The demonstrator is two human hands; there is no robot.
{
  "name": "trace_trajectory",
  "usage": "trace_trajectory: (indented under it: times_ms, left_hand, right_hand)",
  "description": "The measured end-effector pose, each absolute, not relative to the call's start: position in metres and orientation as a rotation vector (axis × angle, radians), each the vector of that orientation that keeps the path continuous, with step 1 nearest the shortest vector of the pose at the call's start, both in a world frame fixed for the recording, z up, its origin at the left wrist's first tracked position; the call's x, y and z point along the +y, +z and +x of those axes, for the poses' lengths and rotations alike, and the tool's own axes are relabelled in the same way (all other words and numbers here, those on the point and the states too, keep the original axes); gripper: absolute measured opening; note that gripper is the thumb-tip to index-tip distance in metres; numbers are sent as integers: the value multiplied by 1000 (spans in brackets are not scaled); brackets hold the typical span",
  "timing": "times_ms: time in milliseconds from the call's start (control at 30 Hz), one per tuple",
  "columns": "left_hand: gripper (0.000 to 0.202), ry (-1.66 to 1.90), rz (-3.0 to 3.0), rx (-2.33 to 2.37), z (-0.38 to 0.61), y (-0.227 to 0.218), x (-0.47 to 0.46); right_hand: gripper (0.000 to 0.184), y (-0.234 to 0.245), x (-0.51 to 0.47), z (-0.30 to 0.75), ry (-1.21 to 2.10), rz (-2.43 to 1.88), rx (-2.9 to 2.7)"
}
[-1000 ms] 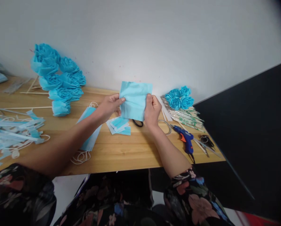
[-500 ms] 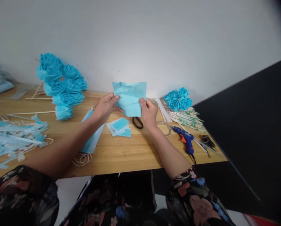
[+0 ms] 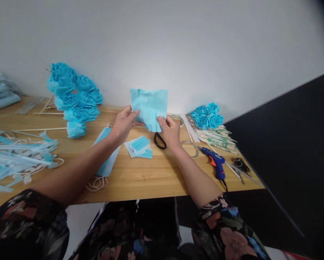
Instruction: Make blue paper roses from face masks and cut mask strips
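Note:
A light-blue square of mask fabric [image 3: 150,106] is held up above the table between both hands. My left hand [image 3: 125,122] pinches its left edge, thumb in front and fingers behind. My right hand [image 3: 170,130] grips its lower right part, with the thumb pressed on the front. Under the hands lie small cut blue and white pieces [image 3: 139,146]. Black scissor-like handle loops [image 3: 160,141] show just below the fabric; the rest is hidden. Close to my left forearm, a whole blue face mask [image 3: 109,159] with white ear loops lies flat, partly covered by the arm.
Blue fabric flowers [image 3: 77,97] stand at the back left, near a heap of cut mask strips [image 3: 18,155]. Stacked masks [image 3: 0,92] sit far left. On the right are a blue glue gun [image 3: 214,160], wrapped sticks [image 3: 216,137] topped by more flowers [image 3: 207,115], and a tape ring [image 3: 190,148].
The fabric square has risen slightly and its upper part stands flatter. My right hand has shifted a little left along its lower edge. The view has moved slightly.

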State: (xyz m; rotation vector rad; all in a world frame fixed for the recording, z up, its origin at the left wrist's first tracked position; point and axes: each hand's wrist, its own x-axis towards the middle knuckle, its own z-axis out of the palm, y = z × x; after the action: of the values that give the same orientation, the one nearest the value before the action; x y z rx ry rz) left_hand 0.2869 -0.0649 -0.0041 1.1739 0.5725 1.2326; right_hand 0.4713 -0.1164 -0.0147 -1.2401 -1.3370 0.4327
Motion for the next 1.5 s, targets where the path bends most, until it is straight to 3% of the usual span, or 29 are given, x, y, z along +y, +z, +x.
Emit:
trace_trajectory:
  times_ms: [167,467,767,1233,1500]
  left_hand:
    - [50,1150,1185,539,289,-6,-68]
    - [36,1176,1223,630,284,-5,-61]
    - [37,938,1340,647,288,-8,-70]
    - [33,1230,1516,780,284,4,-71]
    - [18,983,1699,786,276,24,-73]
  right_hand:
    - [52,-20,-116,470,543,-1239,-1220]
    - [55,-14,-115,469,644,-1182,-1057]
    - [38,-5,-117,479,610,-1057,-1129]
    - [43,-13,-117,467,574,-1065,-1284]
    - [55,-21,-101,498,578,-1147,-976]
